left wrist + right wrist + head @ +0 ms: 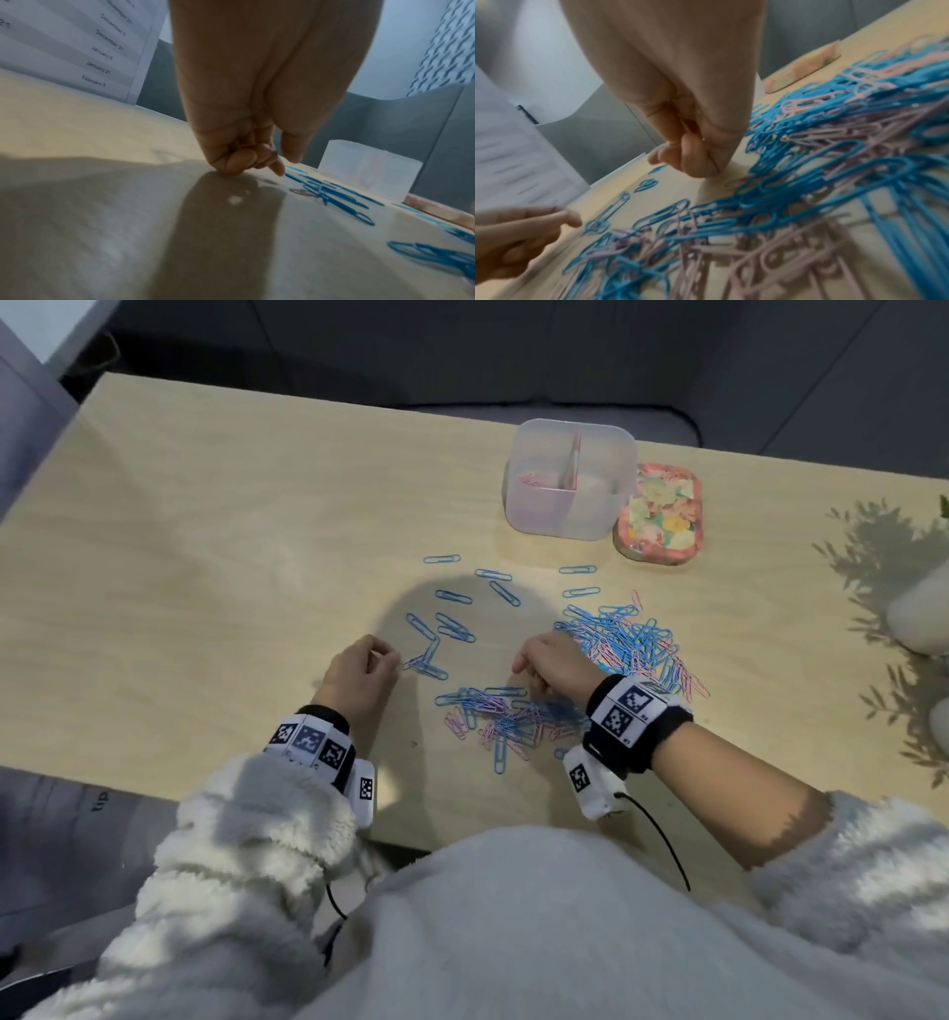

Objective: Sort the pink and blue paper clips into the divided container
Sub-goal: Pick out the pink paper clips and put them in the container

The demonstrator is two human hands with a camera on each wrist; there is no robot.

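A mixed pile of pink and blue paper clips (624, 642) lies right of centre, and a second mixed heap (506, 716) lies nearer me. Loose blue clips (452, 626) are spread to the left. The translucent divided container (613, 454) stands at the back, with a few pink clips (531, 480) in its left compartment. My left hand (367, 667) is curled, knuckles on the table, one fingertip (279, 170) stretched toward a pink clip (300, 191) among blue ones; a thin dark sliver shows between its fingers. My right hand (544, 662) is a tight fist (693, 154) resting between the heaps, nothing visible in it.
A floral tin (660, 516) sits against the container's right side. A pale rounded object (919, 613) stands at the table's right edge. The wooden table (205, 531) stretches bare to the left. A printed sheet (77, 40) stands beyond the far left edge.
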